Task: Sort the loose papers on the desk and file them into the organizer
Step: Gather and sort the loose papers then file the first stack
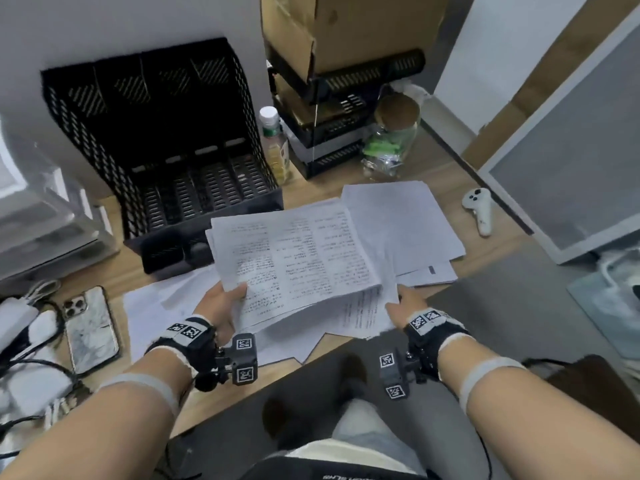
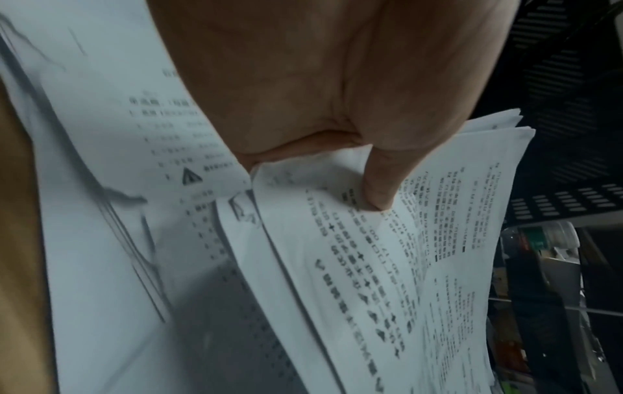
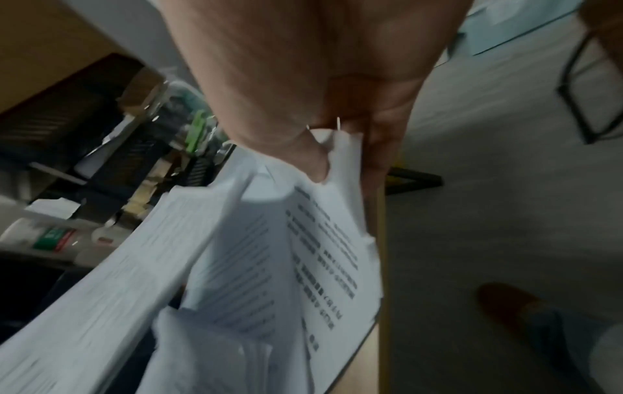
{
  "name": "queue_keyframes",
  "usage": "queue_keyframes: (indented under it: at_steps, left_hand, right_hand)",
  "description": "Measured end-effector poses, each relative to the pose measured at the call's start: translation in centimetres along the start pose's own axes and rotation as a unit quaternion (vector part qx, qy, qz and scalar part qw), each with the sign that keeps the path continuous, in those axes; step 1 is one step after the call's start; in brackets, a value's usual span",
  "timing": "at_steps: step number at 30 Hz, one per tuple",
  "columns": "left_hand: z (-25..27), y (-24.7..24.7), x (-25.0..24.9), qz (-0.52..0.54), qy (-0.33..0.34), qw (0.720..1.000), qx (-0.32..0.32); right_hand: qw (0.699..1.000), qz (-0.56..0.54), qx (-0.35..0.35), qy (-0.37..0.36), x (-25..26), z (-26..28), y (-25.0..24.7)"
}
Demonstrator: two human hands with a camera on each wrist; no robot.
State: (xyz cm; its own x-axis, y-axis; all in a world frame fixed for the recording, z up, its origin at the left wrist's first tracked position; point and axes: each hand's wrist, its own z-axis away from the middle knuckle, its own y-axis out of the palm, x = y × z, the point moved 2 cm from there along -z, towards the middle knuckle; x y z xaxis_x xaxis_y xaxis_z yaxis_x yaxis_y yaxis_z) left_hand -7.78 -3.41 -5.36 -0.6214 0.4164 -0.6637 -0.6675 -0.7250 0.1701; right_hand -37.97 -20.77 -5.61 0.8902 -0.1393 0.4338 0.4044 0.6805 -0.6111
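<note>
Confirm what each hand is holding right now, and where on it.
Both hold the same sheaf of printed papers. The left hand pinches its near left corner, thumb on top; the right hand grips its near right corner.

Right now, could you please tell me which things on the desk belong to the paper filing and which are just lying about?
Part of the job:
- stack of papers, held by the left hand and right hand
- loose sheets on the desk
- black mesh organizer

Just lying about:
- phone
- white controller
- bottle
- glass jar
- cardboard box
</note>
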Motion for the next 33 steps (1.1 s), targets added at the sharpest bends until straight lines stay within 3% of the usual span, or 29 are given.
queue_keyframes:
  at_steps: [4, 11, 13, 16, 18, 20, 22, 23, 24, 26, 27, 28, 29, 31, 33]
  left_hand:
    - [-1.0, 4.2, -0.7, 0.014, -0.007, 1.0, -0.012]
    - [-1.6, 9.1, -1.9, 0.072, -0.016, 0.997, -0.035]
    - [-1.9, 10.1, -2.1, 0.086, -0.034, 0.995, -0.036]
    - [-2.4, 11.1, -2.6, 0.106, -0.03, 0.993, -0.039]
    - [-2.5, 11.8, -2.8, 0.122, -0.031, 0.991, -0.049]
    - [-2.4, 12.4, -2.8, 0.128, -0.044, 0.989, -0.053]
    - [-2.5, 12.7, -2.8, 0.139, -0.05, 0.987, -0.067]
    - [-2.6, 12.9, -2.8, 0.146, -0.047, 0.986, -0.069]
    - [-2.6, 13.2, -2.9, 0.148, -0.045, 0.986, -0.065]
    - [-2.5, 13.9, -2.8, 0.136, -0.041, 0.988, -0.056]
    - [-2.5, 14.2, -2.6, 0.129, -0.038, 0.989, -0.055]
    - [-2.4, 14.5, -2.4, 0.125, -0.042, 0.99, -0.054]
    - [-2.4, 14.8, -2.1, 0.117, -0.047, 0.991, -0.054]
    - [-2.5, 15.0, -1.7, 0.096, -0.045, 0.993, -0.058]
    - [-2.8, 14.8, -1.2, 0.084, -0.05, 0.993, -0.065]
  right_hand:
    - [0.996, 0.01, 0.02, -0.088, 1.5, -1.5, -0.1]
    - [0.963, -0.107, 0.077, -0.235, 4.5, -2.9, -2.9]
    - [0.945, -0.21, 0.12, -0.221, 4.9, -3.3, -3.7]
    - [0.853, -0.453, 0.212, -0.146, 5.2, -3.6, -4.4]
    - [0.822, -0.487, 0.257, -0.147, 5.8, -3.8, -5.0]
    - [0.81, -0.484, 0.287, -0.162, 6.3, -3.9, -5.5]
    - [0.796, -0.505, 0.308, -0.127, 6.2, -4.4, -6.3]
    - [0.798, -0.513, 0.3, -0.102, 5.8, -4.9, -6.8]
    - [0.822, -0.499, 0.263, -0.085, 4.8, -5.8, -7.2]
    - [0.936, -0.334, 0.093, -0.061, 1.8, -7.8, -8.6]
    - [0.977, -0.212, -0.007, -0.023, -0.1, -8.8, -9.3]
    - [0.99, -0.103, -0.092, 0.027, -2.1, -9.2, -10.0]
    - [0.985, -0.056, -0.141, 0.079, -3.7, -9.4, -10.4]
    - [0.975, -0.062, -0.156, 0.142, -5.7, -9.3, -10.5]
    - [0.971, -0.105, -0.146, 0.159, -6.1, -9.2, -10.7]
